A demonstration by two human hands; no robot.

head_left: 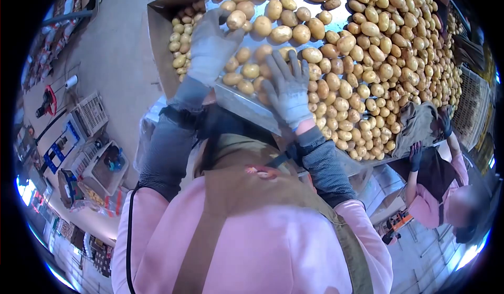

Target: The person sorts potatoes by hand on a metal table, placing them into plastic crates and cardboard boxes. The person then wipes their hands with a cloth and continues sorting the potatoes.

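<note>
Potatoes (370,29) are covering much of the bench (244,106), lying loosely scattered in front of the person and crowding thickly toward the right. The left hand (212,44), wearing a grey glove, is curving beside one potato (236,19) near the bench's left end; whether it is gripping that potato, I cannot tell. The right hand (290,86), gloved alike, is spreading its fingers, released, over the potatoes by the near edge. A box (159,52) is standing against the bench's left end, holding more potatoes. At the far right, a co-worker (426,204) is facing the same bench, dark gloves (416,156) touching a dull grey-brown cloth (417,128) that is lying beside the heap.
</note>
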